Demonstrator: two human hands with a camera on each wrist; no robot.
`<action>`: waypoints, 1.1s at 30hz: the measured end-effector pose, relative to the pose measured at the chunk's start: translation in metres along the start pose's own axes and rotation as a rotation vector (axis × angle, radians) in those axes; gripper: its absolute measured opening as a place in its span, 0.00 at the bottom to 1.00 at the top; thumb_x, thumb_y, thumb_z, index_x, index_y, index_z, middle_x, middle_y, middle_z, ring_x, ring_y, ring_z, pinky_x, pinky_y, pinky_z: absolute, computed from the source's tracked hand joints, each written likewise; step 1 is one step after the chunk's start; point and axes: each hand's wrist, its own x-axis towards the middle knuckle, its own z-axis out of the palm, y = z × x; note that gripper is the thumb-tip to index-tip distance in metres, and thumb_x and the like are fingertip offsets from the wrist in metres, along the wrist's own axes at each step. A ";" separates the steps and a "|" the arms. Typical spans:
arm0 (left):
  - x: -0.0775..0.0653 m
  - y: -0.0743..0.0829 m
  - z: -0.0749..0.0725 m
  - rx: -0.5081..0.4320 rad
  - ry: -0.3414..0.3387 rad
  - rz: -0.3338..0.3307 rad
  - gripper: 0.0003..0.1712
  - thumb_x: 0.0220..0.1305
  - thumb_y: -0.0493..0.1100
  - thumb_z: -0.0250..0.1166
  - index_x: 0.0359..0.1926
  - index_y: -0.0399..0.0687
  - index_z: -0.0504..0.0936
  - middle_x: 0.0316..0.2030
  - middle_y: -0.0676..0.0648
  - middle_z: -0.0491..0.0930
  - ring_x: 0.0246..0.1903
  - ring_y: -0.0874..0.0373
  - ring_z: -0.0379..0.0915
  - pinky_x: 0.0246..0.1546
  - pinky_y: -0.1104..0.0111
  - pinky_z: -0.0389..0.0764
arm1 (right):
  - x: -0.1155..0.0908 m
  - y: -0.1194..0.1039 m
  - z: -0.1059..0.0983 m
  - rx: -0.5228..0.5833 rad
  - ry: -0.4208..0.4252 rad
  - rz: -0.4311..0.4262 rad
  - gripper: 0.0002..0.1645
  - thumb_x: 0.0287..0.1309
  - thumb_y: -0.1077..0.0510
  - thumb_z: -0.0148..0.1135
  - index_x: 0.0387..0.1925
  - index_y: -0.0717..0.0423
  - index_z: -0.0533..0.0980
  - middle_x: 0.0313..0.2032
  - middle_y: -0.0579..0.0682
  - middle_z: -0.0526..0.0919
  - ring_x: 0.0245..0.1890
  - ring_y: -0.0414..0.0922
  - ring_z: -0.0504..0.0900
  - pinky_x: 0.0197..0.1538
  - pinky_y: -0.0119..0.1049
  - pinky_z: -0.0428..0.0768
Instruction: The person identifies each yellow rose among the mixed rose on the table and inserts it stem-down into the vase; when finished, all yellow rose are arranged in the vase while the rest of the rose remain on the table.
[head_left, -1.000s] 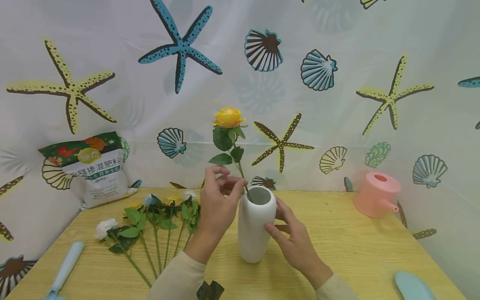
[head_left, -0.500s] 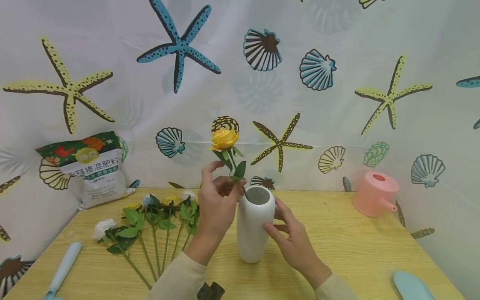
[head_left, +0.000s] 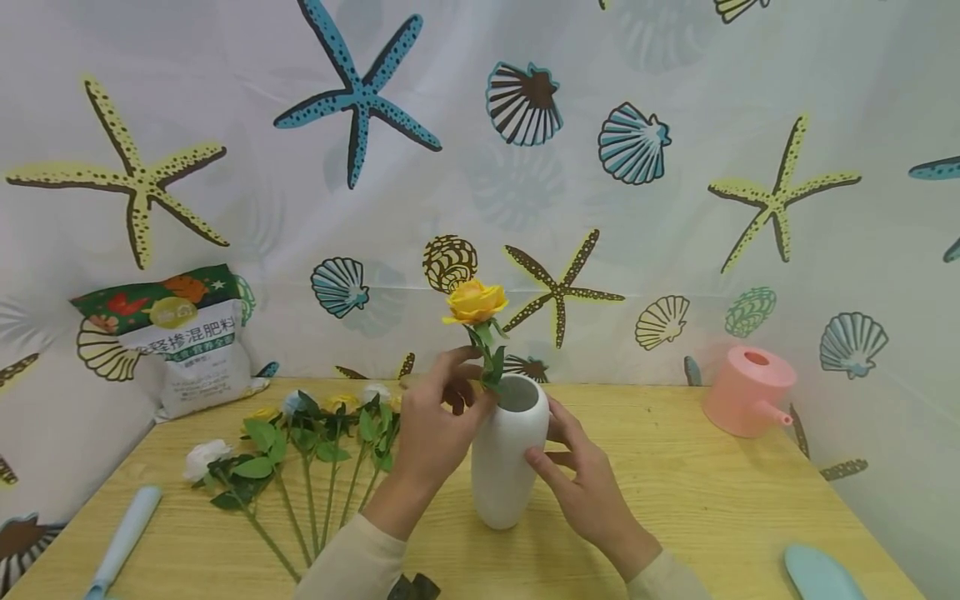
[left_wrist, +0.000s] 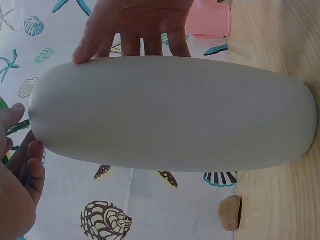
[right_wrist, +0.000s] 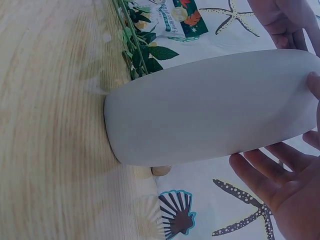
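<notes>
While the left hand (head_left: 437, 425) pinches the rose (head_left: 476, 302) at the mouth of the vase (head_left: 504, 475), a grip apparently meant to steady the stem, the right hand (head_left: 591, 486) curls thumb and fingers round the vase, likely to brace it upright on the desk (head_left: 690, 475). More flowers (head_left: 303, 438) lie to the left, stem ends nearest, presumably for easy reach.

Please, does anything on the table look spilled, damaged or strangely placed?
Nothing stands out: the white vase stands upright, the left hand holds the yellow rose at its mouth, and no spill or damage shows.
</notes>
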 end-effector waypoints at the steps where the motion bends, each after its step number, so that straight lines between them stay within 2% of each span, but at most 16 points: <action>1: -0.001 -0.001 0.000 -0.003 -0.008 0.012 0.23 0.53 0.30 0.74 0.51 0.41 0.81 0.33 0.44 0.88 0.22 0.58 0.72 0.25 0.72 0.76 | 0.000 0.000 0.000 -0.001 0.000 0.002 0.37 0.69 0.60 0.62 0.75 0.50 0.60 0.58 0.55 0.82 0.56 0.53 0.82 0.51 0.38 0.85; 7: -0.005 -0.006 -0.003 -0.037 -0.063 0.063 0.26 0.51 0.32 0.78 0.52 0.40 0.80 0.33 0.44 0.89 0.22 0.59 0.73 0.24 0.72 0.77 | 0.000 0.000 0.000 -0.005 -0.007 0.007 0.37 0.69 0.60 0.61 0.76 0.50 0.59 0.58 0.56 0.82 0.56 0.55 0.82 0.52 0.38 0.85; 13: -0.007 -0.006 -0.004 -0.053 -0.092 0.069 0.27 0.51 0.35 0.79 0.52 0.41 0.79 0.34 0.44 0.89 0.22 0.64 0.71 0.23 0.72 0.77 | 0.001 0.001 0.000 -0.008 -0.011 0.005 0.37 0.69 0.60 0.61 0.76 0.51 0.59 0.59 0.57 0.81 0.57 0.55 0.83 0.52 0.38 0.85; 21: -0.009 -0.008 -0.003 -0.105 -0.082 0.111 0.24 0.54 0.33 0.76 0.52 0.40 0.79 0.34 0.44 0.88 0.21 0.65 0.72 0.22 0.72 0.77 | 0.000 0.002 0.000 -0.013 -0.017 -0.004 0.38 0.70 0.60 0.60 0.76 0.52 0.58 0.59 0.57 0.81 0.56 0.56 0.83 0.52 0.37 0.85; 29: -0.010 -0.011 -0.002 -0.127 -0.066 0.099 0.23 0.55 0.31 0.75 0.51 0.40 0.79 0.34 0.44 0.89 0.22 0.66 0.71 0.22 0.73 0.77 | 0.000 0.002 0.000 -0.008 -0.010 -0.009 0.38 0.69 0.60 0.61 0.76 0.51 0.59 0.59 0.57 0.81 0.56 0.56 0.83 0.51 0.38 0.85; 33: -0.011 -0.013 -0.003 -0.132 -0.036 0.103 0.21 0.54 0.30 0.76 0.49 0.39 0.80 0.34 0.43 0.89 0.21 0.67 0.70 0.21 0.74 0.76 | 0.000 0.003 0.000 -0.011 -0.007 -0.008 0.38 0.69 0.60 0.61 0.76 0.50 0.59 0.59 0.56 0.81 0.56 0.56 0.83 0.51 0.38 0.85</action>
